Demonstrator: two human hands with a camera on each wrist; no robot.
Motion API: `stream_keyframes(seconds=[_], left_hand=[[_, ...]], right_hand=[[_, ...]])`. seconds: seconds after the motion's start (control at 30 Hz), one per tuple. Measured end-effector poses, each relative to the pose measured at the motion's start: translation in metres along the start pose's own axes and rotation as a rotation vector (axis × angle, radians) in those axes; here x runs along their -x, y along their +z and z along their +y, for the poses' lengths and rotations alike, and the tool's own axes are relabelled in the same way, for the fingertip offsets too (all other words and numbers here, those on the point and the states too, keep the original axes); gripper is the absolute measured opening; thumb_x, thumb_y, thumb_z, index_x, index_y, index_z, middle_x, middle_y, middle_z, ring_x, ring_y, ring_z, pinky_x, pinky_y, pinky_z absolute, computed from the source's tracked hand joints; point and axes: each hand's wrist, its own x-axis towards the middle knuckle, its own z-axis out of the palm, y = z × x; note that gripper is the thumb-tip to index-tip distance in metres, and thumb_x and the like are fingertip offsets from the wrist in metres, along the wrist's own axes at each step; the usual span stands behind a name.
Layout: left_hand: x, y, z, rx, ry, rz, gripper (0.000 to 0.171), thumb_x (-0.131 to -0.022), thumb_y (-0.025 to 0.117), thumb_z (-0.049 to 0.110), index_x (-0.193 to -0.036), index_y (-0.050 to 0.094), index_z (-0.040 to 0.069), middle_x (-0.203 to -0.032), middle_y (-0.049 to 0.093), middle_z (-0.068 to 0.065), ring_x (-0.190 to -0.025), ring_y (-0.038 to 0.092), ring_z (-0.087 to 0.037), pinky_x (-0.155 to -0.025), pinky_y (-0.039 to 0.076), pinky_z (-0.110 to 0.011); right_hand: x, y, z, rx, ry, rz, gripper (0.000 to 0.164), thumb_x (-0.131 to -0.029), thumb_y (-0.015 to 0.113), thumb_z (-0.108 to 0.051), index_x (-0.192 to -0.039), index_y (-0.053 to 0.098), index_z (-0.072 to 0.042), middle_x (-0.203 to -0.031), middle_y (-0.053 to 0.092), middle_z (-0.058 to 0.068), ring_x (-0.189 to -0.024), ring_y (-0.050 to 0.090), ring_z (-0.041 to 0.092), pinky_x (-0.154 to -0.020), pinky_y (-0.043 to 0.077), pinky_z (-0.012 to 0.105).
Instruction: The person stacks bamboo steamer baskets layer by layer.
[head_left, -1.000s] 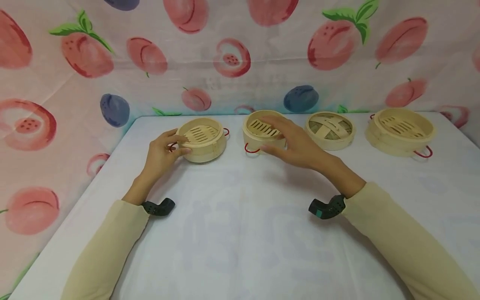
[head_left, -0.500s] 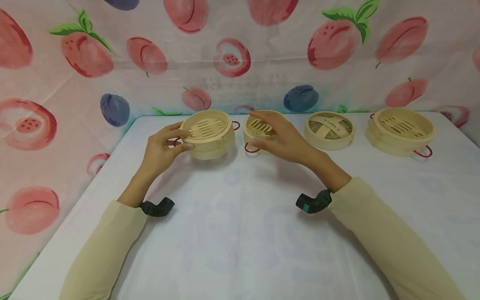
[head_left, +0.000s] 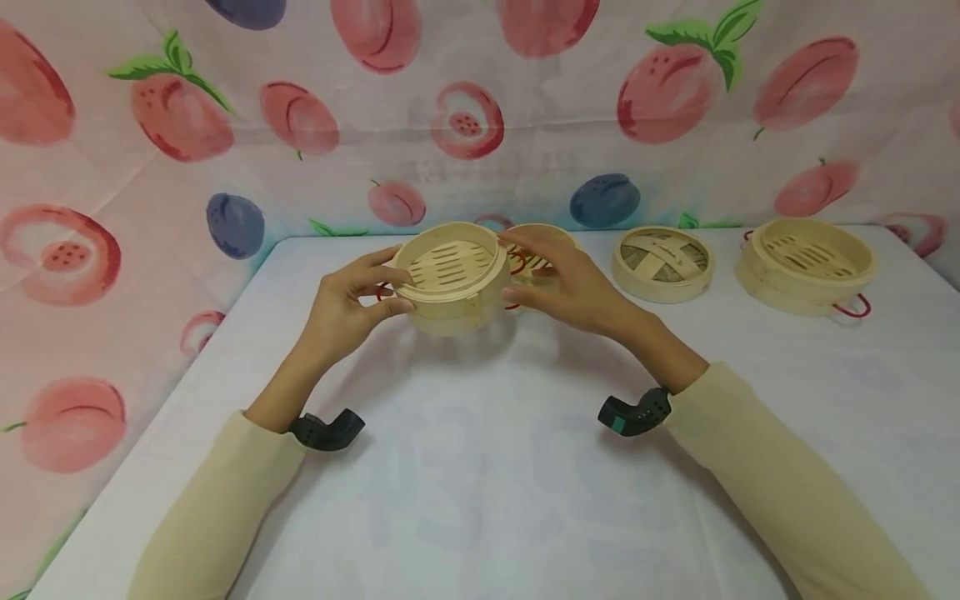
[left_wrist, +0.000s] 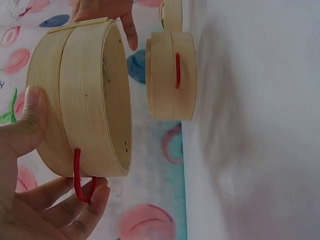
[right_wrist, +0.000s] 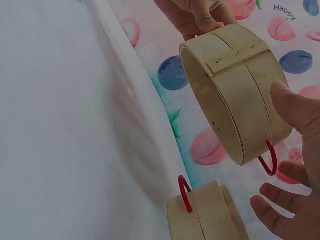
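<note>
My left hand [head_left: 348, 304] grips the left side of a round bamboo steamer basket [head_left: 457, 315], thumb on its outer wall and fingers by a red handle [left_wrist: 77, 175]. The basket is raised over the table, its slatted bottom showing inside the rim in the head view. At its other side is my right hand [head_left: 573, 283], fingers spread and loosely bent. In the right wrist view the right thumb [right_wrist: 295, 105] overlaps the wall while the fingers stand apart near the second red handle [right_wrist: 271, 159]. Behind the right hand sits a smaller steamer basket [left_wrist: 165, 75], partly hidden in the head view.
A round bamboo lid [head_left: 663, 287] with crossed strips lies farther right at the back. Beyond it stands a larger steamer basket [head_left: 791, 296] with red handles. The white-covered table [head_left: 480, 467] ends at a fruit-printed cloth [head_left: 525, 125].
My left hand has lifted the steamer basket off the table and carried it right, in front of the smaller basket. The right hand has shifted slightly left and now meets its side.
</note>
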Motion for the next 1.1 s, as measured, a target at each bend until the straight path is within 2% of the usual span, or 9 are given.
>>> stream_keyframes(seconds=[0.1,0.27,0.4,0.67,0.8,0.87,0.97,1.03,1.1], left_hand=[[0.0,0.004,0.006,0.015,0.018,-0.011,0.023,-0.073,0.079,-0.007,-0.094,0.072,-0.002,-0.129,0.058,-0.014,-0.112,0.057,-0.021,-0.078,0.052,-0.025],[-0.001,0.012,0.016,0.037,0.058,-0.041,0.024,-0.071,0.079,-0.007,-0.093,0.072,-0.002,-0.126,0.059,-0.016,-0.121,0.053,-0.023,-0.078,0.053,-0.027],[-0.001,0.019,0.02,0.055,0.077,-0.068,0.024,-0.071,0.08,-0.006,-0.093,0.073,0.001,-0.128,0.059,-0.015,-0.123,0.051,-0.02,-0.078,0.053,-0.029],[0.007,0.035,0.024,0.061,0.089,-0.134,0.026,-0.071,0.081,0.0,-0.094,0.073,0.006,-0.131,0.057,-0.012,-0.115,0.055,-0.018,-0.072,0.049,-0.028],[0.009,0.045,0.026,0.06,0.082,-0.157,0.026,-0.069,0.082,0.002,-0.093,0.073,0.007,-0.13,0.057,-0.012,-0.106,0.058,-0.018,-0.066,0.047,-0.029],[0.009,0.05,0.029,0.082,0.062,-0.171,0.025,-0.07,0.082,0.002,-0.093,0.073,0.006,-0.13,0.057,-0.013,-0.107,0.058,-0.018,-0.068,0.049,-0.03],[0.009,0.057,0.034,0.125,0.015,-0.191,0.024,-0.071,0.082,0.002,-0.093,0.073,0.005,-0.132,0.055,-0.014,-0.104,0.06,-0.018,-0.072,0.053,-0.036],[0.01,0.061,0.037,0.145,-0.004,-0.206,0.024,-0.071,0.082,0.002,-0.093,0.073,0.005,-0.133,0.055,-0.014,-0.11,0.059,-0.019,-0.073,0.054,-0.037],[0.01,0.065,0.039,0.149,-0.013,-0.22,0.024,-0.071,0.083,0.002,-0.092,0.073,0.005,-0.133,0.055,-0.013,-0.107,0.059,-0.018,-0.073,0.054,-0.036]], right_hand=[[0.006,-0.005,-0.004,-0.022,-0.009,0.008,0.068,-0.087,0.073,-0.018,-0.146,0.04,-0.023,-0.145,0.039,0.0,-0.121,0.047,0.019,-0.093,0.047,0.041],[0.015,-0.016,-0.026,-0.035,-0.032,-0.012,0.067,-0.085,0.073,-0.008,-0.144,0.042,-0.013,-0.146,0.039,0.004,-0.116,0.051,0.018,-0.092,0.048,0.042],[0.024,-0.024,-0.04,-0.024,0.021,-0.038,0.065,-0.084,0.074,-0.006,-0.143,0.045,-0.009,-0.147,0.039,0.005,-0.112,0.052,0.02,-0.091,0.049,0.042],[0.049,-0.024,-0.008,-0.043,0.06,-0.053,0.067,-0.081,0.078,-0.017,-0.141,0.048,-0.022,-0.139,0.047,-0.006,-0.111,0.055,0.016,-0.091,0.049,0.029],[0.063,-0.026,-0.005,-0.072,0.093,-0.043,0.066,-0.08,0.079,-0.014,-0.139,0.05,-0.019,-0.138,0.047,-0.005,-0.112,0.054,0.016,-0.091,0.048,0.027],[0.068,-0.028,-0.004,-0.104,0.109,-0.047,0.065,-0.08,0.079,-0.011,-0.138,0.05,-0.016,-0.138,0.047,-0.003,-0.112,0.054,0.016,-0.091,0.049,0.027],[0.075,-0.031,-0.004,-0.153,0.13,-0.063,0.064,-0.08,0.078,-0.008,-0.137,0.051,-0.013,-0.137,0.048,0.0,-0.113,0.055,0.019,-0.09,0.049,0.027],[0.079,-0.034,-0.004,-0.173,0.142,-0.072,0.062,-0.079,0.079,-0.006,-0.134,0.051,-0.01,-0.134,0.049,0.002,-0.113,0.055,0.021,-0.089,0.05,0.028],[0.084,-0.037,-0.004,-0.173,0.155,-0.075,0.061,-0.077,0.08,-0.006,-0.132,0.053,-0.01,-0.131,0.051,0.003,-0.113,0.056,0.021,-0.088,0.051,0.027]])
